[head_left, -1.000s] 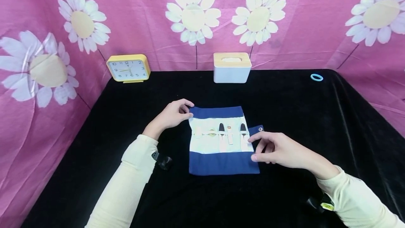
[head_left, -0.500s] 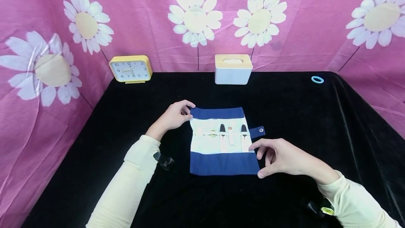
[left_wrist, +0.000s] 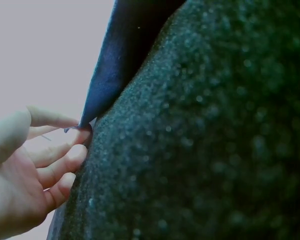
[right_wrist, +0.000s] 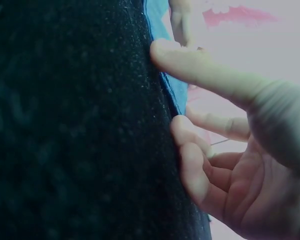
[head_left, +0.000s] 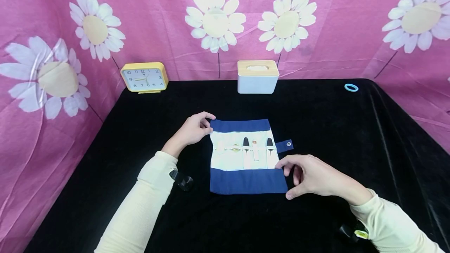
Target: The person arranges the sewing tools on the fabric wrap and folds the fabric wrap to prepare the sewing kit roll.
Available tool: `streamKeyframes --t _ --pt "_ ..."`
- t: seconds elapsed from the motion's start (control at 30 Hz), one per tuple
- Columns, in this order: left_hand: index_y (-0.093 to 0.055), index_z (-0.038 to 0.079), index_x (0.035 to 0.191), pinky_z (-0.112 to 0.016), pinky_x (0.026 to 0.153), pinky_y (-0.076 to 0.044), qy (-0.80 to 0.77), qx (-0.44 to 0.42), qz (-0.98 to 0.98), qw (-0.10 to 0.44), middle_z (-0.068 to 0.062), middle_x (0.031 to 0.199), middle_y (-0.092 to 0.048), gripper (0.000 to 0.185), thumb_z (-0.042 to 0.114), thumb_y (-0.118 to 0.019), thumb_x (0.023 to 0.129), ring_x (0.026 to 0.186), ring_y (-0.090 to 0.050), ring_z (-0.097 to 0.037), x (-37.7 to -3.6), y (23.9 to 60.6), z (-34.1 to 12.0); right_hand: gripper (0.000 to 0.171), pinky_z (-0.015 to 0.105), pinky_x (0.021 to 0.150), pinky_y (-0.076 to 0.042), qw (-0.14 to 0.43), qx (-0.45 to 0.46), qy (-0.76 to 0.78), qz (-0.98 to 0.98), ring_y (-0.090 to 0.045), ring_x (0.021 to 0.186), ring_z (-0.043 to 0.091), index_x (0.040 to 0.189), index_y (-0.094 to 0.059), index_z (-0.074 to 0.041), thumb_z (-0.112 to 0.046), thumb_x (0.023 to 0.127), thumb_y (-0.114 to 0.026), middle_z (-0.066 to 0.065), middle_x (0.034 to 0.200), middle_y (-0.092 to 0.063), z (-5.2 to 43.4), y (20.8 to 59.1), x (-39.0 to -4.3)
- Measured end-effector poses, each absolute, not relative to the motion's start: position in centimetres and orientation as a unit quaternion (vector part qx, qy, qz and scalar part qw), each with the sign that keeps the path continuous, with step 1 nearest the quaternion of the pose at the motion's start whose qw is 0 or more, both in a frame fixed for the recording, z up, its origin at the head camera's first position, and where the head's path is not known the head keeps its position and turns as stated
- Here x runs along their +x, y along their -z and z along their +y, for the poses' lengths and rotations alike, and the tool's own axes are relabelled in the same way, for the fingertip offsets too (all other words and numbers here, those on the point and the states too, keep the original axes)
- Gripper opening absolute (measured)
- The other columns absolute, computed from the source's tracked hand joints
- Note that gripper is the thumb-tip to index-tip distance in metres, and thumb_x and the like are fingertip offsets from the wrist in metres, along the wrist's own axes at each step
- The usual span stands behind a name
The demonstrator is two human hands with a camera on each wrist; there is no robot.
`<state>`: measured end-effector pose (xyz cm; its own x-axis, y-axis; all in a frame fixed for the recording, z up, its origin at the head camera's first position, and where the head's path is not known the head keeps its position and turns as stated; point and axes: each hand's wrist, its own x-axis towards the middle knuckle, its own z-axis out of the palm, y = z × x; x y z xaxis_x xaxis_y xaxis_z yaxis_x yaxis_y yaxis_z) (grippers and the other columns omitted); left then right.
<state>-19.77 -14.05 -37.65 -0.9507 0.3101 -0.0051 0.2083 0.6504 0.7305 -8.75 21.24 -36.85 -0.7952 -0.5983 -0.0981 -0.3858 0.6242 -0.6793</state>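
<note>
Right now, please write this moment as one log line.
cloth case: spread open, tools inside; left hand: at far left corner; right hand: at right edge; strap: unfastened

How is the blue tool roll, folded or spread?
The tool roll is spread: its white inside faces up, and its snap strap sticks out, unfastened.

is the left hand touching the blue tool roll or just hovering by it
Touching: the left wrist view shows the left hand with fingertips against a corner of the blue tool roll.
</note>
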Motion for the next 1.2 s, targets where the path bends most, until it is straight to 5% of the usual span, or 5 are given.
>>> streamKeyframes --t 1.2 --pt "-0.055 0.010 0.128 -0.035 0.077 -0.049 -0.414 0.153 0.896 0.052 -0.008 0.090 -0.063 0.041 0.007 -0.064 0.088 0.084 -0.057 -0.021 -19.49 37.11 -14.23 0.053 0.023 0.050 -0.047 0.161 -0.293 0.357 0.872 -0.055 0.053 0.004 0.115 -0.058 -0.017 -0.024 0.070 -0.083 -0.003 0.088 -0.060 21.52 36.73 -8.82"
